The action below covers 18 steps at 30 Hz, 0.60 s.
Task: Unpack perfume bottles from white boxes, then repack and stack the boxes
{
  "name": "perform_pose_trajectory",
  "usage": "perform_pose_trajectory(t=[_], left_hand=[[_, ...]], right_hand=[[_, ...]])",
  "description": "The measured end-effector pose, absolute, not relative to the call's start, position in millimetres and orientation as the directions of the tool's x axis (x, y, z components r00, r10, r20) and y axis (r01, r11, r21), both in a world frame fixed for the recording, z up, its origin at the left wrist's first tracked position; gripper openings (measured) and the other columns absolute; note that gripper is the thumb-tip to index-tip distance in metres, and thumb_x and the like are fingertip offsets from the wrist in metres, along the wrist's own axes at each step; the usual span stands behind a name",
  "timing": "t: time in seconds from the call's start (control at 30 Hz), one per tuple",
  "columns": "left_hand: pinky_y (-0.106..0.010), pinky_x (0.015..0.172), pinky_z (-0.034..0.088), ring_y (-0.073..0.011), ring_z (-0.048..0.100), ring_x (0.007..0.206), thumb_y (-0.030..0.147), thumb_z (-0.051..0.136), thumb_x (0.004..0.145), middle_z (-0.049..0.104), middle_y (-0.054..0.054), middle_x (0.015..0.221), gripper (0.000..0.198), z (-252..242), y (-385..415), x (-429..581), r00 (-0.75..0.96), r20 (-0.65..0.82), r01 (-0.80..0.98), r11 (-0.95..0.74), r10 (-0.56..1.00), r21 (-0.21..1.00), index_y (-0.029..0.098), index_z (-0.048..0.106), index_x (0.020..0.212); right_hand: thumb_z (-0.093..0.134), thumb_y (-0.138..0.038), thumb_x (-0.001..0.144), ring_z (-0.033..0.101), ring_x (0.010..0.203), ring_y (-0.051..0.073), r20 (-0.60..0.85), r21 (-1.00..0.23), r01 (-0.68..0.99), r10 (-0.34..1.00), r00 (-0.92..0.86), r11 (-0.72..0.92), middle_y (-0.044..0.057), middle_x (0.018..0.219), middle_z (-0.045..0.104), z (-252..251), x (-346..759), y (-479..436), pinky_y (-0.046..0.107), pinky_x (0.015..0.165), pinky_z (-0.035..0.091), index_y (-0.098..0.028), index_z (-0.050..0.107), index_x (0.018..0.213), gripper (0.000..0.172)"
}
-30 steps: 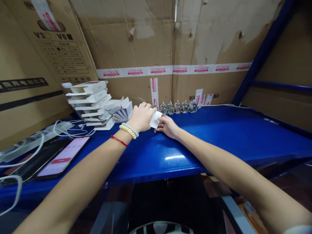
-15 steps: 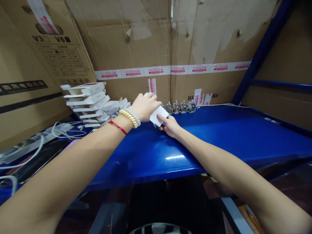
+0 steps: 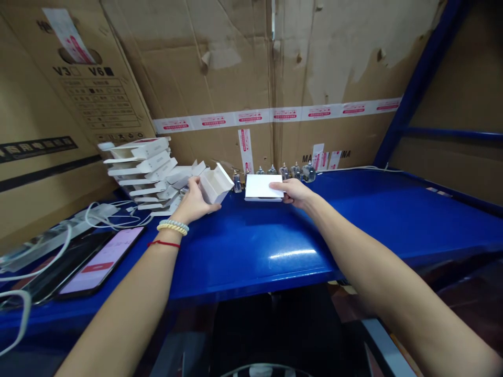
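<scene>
My left hand (image 3: 193, 201) is closed around a small white cardboard box (image 3: 217, 184), tilted with its open side toward me. The inside looks bare. Held between the thumb and fingers of my right hand (image 3: 295, 192) is a flat white box-like piece (image 3: 259, 187), its plain top face tipped toward me; whether anything is inside it cannot be seen. Directly behind it stands a row of small glass bottles (image 3: 308, 172) with pointed tops, partly covered by the white piece. Beside my left hand, a stack of opened white boxes (image 3: 145, 166) leans slightly.
The blue table (image 3: 373, 209) spreads out below both hands. At left lie a phone with a lit pink screen (image 3: 104, 261), a dark phone-like slab (image 3: 68, 266), a power strip (image 3: 51, 238) and white cables. Large cardboard boxes (image 3: 236, 63) wall the back, and a blue post (image 3: 416, 89) rises at right.
My hands have moved apart: the left went left with the open box, the right slightly right with the flat white piece. More bottles and the lit phone now show.
</scene>
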<state>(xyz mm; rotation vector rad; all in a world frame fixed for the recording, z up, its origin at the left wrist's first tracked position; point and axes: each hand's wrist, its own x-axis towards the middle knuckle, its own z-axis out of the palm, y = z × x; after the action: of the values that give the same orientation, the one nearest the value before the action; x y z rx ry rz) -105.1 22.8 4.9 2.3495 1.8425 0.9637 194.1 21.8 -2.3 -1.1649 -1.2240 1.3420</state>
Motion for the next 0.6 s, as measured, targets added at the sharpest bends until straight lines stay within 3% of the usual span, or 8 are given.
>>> perform_pose_trajectory(t=[0.07, 0.13, 0.33, 0.5, 0.6], left_hand=[[-0.052, 0.098, 0.047, -0.0347, 0.055, 0.118, 0.043, 0.079, 0.058, 0.049, -0.019, 0.126, 0.097, -3.8, 22.0, -108.6, 0.139, 0.456, 0.794, -0.374, 0.879, 0.479, 0.019, 0.02, 0.131], [-0.05, 0.1, 0.047, -0.0321, 0.055, 0.122, 0.045, 0.08, 0.059, 0.047, -0.018, 0.13, 0.096, -8.4, 21.6, -108.5, 0.214, 0.496, 0.716, -0.48, 0.842, 0.506, 0.022, 0.017, 0.128], [-0.049, 0.108, 0.041, -0.0323, 0.048, 0.132, 0.042, 0.085, 0.053, 0.043, -0.02, 0.136, 0.096, -11.4, 18.8, -99.8, 0.268, 0.672, 0.708, -0.614, 0.691, 0.349, 0.023, 0.022, 0.122], [-0.05, 0.099, 0.048, -0.0332, 0.057, 0.121, 0.054, 0.081, 0.059, 0.051, -0.022, 0.131, 0.095, -18.8, 21.9, -90.0, 0.109, 0.513, 0.708, -0.429, 0.852, 0.562, 0.02, 0.022, 0.126], [-0.053, 0.098, 0.047, -0.0376, 0.059, 0.118, 0.062, 0.079, 0.057, 0.056, -0.023, 0.124, 0.101, -20.8, 24.3, -87.2, 0.013, 0.383, 0.744, -0.265, 0.924, 0.614, 0.018, 0.026, 0.13]], right_hand=[[0.081, -0.027, 0.07, 0.027, 0.039, 0.002, -0.071, -0.997, 0.012, 0.99, -0.119, -0.07, -0.007, 0.046, 0.041, 2.9, 207.2, 22.0, 0.019, 0.034, 0.012, -0.014, 0.053, 0.066, 0.032], [0.082, -0.025, 0.068, 0.028, 0.039, 0.002, -0.086, -0.993, 0.095, 0.985, -0.15, -0.072, -0.006, 0.046, 0.042, 6.3, 219.0, 22.2, 0.019, 0.035, 0.011, -0.012, 0.056, 0.067, 0.029], [0.084, -0.025, 0.061, 0.026, 0.039, 0.002, -0.117, -0.952, 0.304, 0.966, -0.233, -0.042, -0.004, 0.05, 0.048, 8.8, 238.7, 24.2, 0.02, 0.035, 0.008, -0.009, 0.065, 0.079, 0.031], [0.084, -0.027, 0.064, 0.022, 0.038, 0.001, -0.206, -0.939, 0.325, 0.943, -0.261, -0.115, -0.006, 0.047, 0.044, 11.9, 236.0, 20.5, 0.019, 0.034, 0.007, -0.009, 0.062, 0.075, 0.031], [0.086, -0.029, 0.064, 0.019, 0.038, 0.0, -0.285, -0.925, 0.328, 0.922, -0.261, -0.194, -0.008, 0.044, 0.037, 10.1, 232.9, 20.4, 0.018, 0.032, 0.008, -0.011, 0.057, 0.068, 0.034]])
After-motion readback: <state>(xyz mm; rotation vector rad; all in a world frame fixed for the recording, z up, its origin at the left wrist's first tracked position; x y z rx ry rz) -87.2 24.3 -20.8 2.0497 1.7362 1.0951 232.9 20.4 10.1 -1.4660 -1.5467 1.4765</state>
